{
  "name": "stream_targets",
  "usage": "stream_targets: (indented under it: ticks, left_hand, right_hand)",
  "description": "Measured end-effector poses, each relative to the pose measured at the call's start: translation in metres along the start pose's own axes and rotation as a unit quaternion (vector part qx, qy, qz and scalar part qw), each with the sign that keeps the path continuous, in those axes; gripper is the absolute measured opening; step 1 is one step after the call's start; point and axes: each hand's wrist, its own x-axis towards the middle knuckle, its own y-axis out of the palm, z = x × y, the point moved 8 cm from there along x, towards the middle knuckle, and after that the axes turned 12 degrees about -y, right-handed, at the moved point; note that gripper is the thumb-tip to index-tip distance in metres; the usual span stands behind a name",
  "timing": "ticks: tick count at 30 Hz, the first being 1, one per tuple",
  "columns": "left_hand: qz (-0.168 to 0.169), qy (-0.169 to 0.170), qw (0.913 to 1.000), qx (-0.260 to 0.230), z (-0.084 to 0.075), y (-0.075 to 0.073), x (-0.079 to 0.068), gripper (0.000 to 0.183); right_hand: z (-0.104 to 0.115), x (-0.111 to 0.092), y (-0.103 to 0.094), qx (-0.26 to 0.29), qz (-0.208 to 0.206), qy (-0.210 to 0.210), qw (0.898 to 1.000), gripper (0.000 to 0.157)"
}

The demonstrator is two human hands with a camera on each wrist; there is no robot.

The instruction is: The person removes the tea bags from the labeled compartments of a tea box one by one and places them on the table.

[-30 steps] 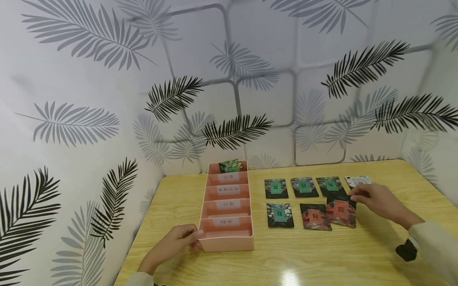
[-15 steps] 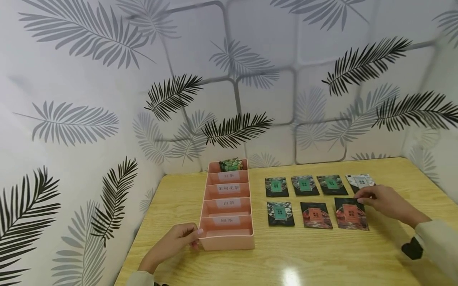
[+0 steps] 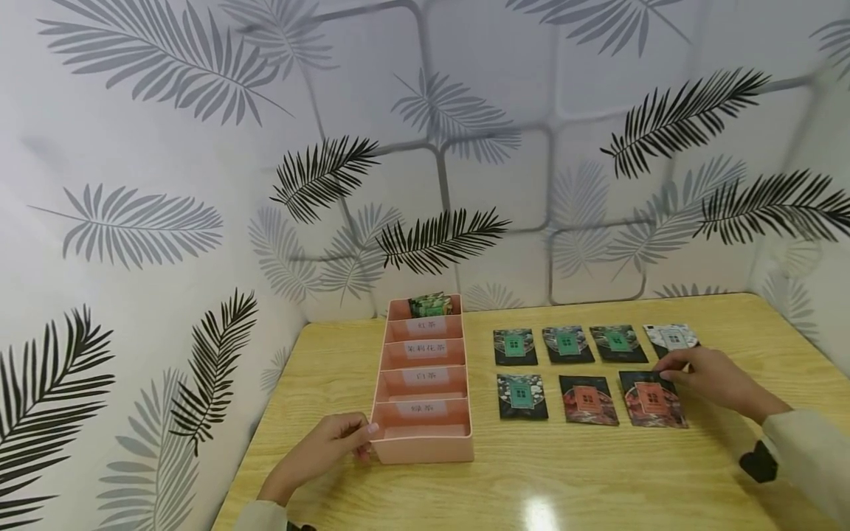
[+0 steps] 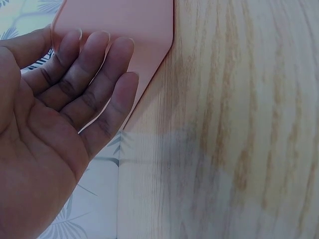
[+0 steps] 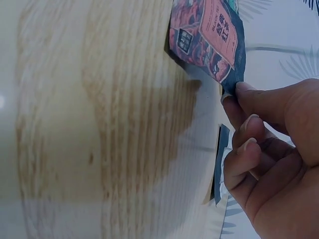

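Observation:
My right hand (image 3: 713,380) pinches the top corner of a black tea bag packet (image 3: 654,402) with a red label, between thumb and forefinger. The right wrist view shows "BLACK TEA" printed on this packet (image 5: 209,40), tilted up from the table. To its left lies another red-labelled packet (image 3: 587,400). My left hand (image 3: 332,446) holds the near left corner of a pink divided box (image 3: 425,451), thumb at the rim. Its fingers (image 4: 122,52) lie against the outer wall in the left wrist view. Several green packets (image 3: 432,304) stand in the box's far compartment.
Green-labelled packets (image 3: 567,345) form a back row right of the box, with a white packet (image 3: 671,337) at its right end. A white-flowered packet (image 3: 522,397) lies in front. Handwritten labels mark the box's dividers. Leaf-patterned cloth (image 3: 491,273) hangs behind the wooden table (image 3: 598,479).
The red-labelled packet in my right hand has moved right, off the neighbouring red packet it overlapped, and then barely shifted. My left hand stays at the box corner.

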Motion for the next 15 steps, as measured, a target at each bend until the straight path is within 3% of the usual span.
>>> stream_targets:
  ticks: [15]
  left_hand:
    - [0.001, -0.002, 1.0, 0.0, -0.0004, -0.0001, -0.0007, 0.036]
  right_hand:
    - [-0.009, 0.0002, -0.0005, -0.016, -0.021, 0.007, 1.0, 0.012]
